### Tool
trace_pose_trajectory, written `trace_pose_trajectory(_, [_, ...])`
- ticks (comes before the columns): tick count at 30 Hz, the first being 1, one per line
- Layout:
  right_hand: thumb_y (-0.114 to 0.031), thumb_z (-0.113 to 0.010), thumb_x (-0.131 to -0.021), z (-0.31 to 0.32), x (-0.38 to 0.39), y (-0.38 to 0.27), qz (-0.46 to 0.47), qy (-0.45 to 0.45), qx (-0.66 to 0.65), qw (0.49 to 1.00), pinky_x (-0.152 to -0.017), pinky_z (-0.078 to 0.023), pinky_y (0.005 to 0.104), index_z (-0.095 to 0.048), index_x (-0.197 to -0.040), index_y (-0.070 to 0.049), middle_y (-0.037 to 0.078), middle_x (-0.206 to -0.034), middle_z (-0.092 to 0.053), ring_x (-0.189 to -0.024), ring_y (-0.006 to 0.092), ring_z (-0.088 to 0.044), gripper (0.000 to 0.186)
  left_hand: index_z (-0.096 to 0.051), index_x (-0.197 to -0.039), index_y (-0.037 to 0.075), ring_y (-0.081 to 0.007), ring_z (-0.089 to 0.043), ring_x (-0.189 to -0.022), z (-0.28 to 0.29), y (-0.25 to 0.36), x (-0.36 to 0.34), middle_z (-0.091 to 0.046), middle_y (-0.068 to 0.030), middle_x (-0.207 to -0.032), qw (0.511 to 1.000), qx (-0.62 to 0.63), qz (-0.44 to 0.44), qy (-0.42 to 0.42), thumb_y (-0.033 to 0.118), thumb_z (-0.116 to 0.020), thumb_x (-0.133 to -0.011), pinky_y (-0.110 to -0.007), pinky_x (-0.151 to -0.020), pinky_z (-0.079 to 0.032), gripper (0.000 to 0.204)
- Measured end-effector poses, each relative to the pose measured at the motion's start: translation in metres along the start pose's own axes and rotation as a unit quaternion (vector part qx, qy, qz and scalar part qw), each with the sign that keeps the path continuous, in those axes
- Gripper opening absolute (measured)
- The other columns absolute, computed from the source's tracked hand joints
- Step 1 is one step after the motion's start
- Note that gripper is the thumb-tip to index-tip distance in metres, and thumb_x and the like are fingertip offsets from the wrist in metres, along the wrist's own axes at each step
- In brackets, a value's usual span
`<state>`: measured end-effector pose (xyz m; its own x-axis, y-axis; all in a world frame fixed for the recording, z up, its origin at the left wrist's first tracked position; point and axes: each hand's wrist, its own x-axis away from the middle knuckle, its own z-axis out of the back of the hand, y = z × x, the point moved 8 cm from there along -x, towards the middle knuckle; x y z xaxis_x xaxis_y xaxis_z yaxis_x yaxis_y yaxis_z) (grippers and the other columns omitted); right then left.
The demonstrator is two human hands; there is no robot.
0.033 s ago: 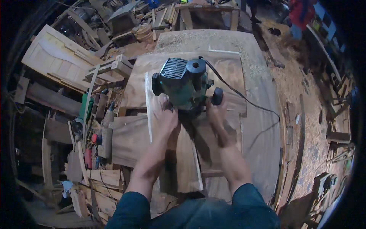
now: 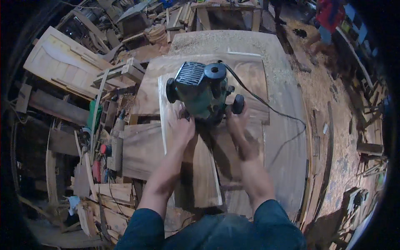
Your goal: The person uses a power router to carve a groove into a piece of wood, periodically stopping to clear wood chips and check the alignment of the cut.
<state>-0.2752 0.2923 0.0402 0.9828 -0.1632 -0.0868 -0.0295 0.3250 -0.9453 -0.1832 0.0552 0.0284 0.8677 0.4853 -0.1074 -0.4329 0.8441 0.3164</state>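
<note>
A green plunge router with a black slotted top and a round black cap stands upright over wooden panels in the middle of the view. My left hand is closed round a dark grip at its near left side. At the near right, my right hand wraps a black handle. A black cord runs from the router's top off to the right. Beneath my forearms lies a brown board with pale edges, and a wider panel lies behind it. The router's base and bit are hidden.
Sawdust covers the far end of the large sheet under the panels. A carved door, wood offcuts and tools crowd the left. Planks lie along the right. A person in red stands at the far right.
</note>
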Motion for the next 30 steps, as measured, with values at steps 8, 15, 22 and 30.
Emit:
trace_pose_trajectory(8, [-0.024,-0.075,-0.079,0.037,0.036,-0.004,-0.008,-0.04,-0.109,0.993,-0.081,-0.048,0.0367,-0.046,-0.13,0.004,0.016,-0.106,-0.057,-0.093,0.024,-0.058,0.065,-0.042,-0.146,0.018,-0.0344,-0.012,-0.148,-0.001,0.005,0.048,-0.022,-0.0048,-0.16,0.997,-0.039,0.017,-0.065,0.036,-0.037,-0.1,-0.063,-0.116,-0.004,0.05])
trace_pose_trajectory(15, [-0.022,-0.074,-0.074,0.066,0.052,0.015,0.181,0.169,-0.05,0.968,-0.073,-0.05,0.0368,-0.057,-0.115,0.001,0.011,-0.088,-0.065,-0.08,0.0222,-0.062,0.05,-0.041,-0.146,0.018,-0.0351,-0.01,-0.148,-0.002,0.019,0.071,-0.023,-0.0055,-0.159,0.998,-0.017,0.008,-0.066,0.036,-0.038,-0.099,-0.063,-0.116,-0.005,0.051])
trace_pose_trajectory(22, [-0.022,-0.073,-0.076,0.08,0.078,-0.029,-0.006,-0.007,-0.122,0.992,-0.073,-0.048,0.0374,-0.049,-0.123,0.004,0.017,-0.093,-0.06,-0.082,0.0263,-0.06,0.059,-0.038,-0.148,0.015,-0.0348,-0.01,-0.148,0.002,0.006,0.091,-0.022,-0.0056,-0.16,0.995,-0.034,0.024,-0.088,0.038,-0.037,-0.099,-0.06,-0.117,-0.004,0.054])
trace_pose_trajectory(30, [-0.022,-0.075,-0.078,0.089,0.091,-0.007,0.034,0.001,-0.09,0.995,-0.076,-0.05,0.0385,-0.043,-0.133,0.006,0.017,-0.1,-0.06,-0.085,0.028,-0.059,0.069,-0.034,-0.149,0.011,-0.0296,-0.012,-0.148,-0.008,0.001,0.111,-0.027,-0.0034,-0.158,0.997,-0.034,0.03,-0.066,0.041,-0.04,-0.098,-0.058,-0.118,-0.003,0.06])
